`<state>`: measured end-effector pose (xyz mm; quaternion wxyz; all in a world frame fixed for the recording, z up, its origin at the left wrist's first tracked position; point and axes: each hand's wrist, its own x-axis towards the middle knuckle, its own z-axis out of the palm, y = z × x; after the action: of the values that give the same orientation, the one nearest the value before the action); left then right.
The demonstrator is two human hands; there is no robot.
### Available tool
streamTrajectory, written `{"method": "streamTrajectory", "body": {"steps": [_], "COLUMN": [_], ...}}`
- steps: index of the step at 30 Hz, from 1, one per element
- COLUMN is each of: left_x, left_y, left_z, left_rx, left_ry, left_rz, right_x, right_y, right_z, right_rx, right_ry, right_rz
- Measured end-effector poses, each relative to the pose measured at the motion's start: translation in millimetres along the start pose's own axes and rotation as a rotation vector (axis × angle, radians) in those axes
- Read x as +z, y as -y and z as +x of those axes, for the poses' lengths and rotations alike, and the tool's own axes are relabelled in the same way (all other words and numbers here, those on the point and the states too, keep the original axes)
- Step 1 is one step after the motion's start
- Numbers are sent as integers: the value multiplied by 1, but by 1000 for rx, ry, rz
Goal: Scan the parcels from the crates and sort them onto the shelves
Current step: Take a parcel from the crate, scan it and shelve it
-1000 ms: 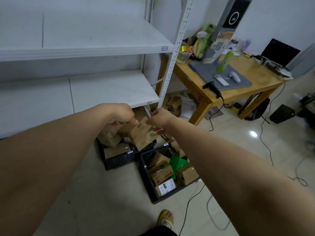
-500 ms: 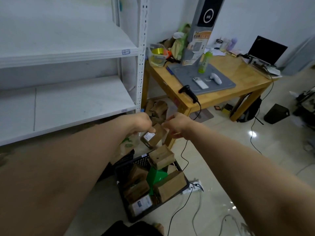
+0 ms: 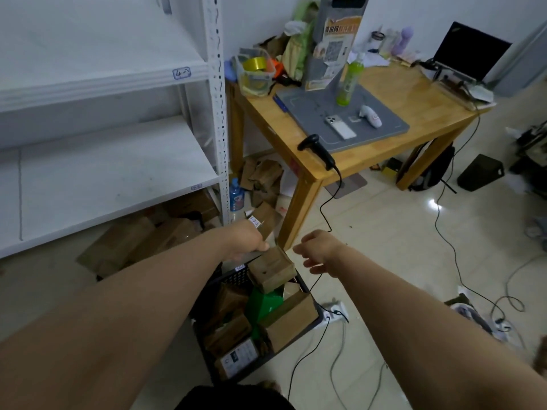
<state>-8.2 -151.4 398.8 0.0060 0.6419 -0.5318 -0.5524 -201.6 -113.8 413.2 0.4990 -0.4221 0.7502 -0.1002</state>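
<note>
**A:** Where is the parcel (image 3: 266, 221) now?

**B:** It is in the person's left hand (image 3: 245, 242), a small brown box lifted above the far end of the crate (image 3: 233, 279). The fingers are hidden behind the hand, but it looks gripped. Its white label is turned upward.

**A:** Why hold it that way?

**B:** Probably so the label can meet the scanner (image 3: 316, 149). That lies at the near corner of the bench (image 3: 414, 93), with its cable dropping to the floor.

**A:** And the right hand (image 3: 316, 253)?

**B:** It holds nothing and its fingers are loosely spread. It hangs just beside the parcel and below that corner, likely kept free for the scanner.

**A:** What lies around them?

**B:** More parcels are piled in the black crate, on the floor by the bench leg. The white shelves (image 3: 103, 173) stand to the left, and a handwritten tag (image 3: 181, 73) on the upper shelf's edge is presumably a sorting address.
</note>
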Motion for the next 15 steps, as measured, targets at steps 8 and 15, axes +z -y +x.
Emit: {"method": "streamTrajectory", "body": {"steps": [8, 15], "left_x": [12, 43], "left_y": [40, 43], "left_z": [44, 125], "left_rx": [-185, -336], "left_ry": [30, 3], "left_rz": [-152, -280], "right_x": [33, 32], "right_y": [-35, -64], "right_z": [83, 193], "right_rx": [148, 182], "right_ry": [55, 175], "right_rz": [-12, -60]}}
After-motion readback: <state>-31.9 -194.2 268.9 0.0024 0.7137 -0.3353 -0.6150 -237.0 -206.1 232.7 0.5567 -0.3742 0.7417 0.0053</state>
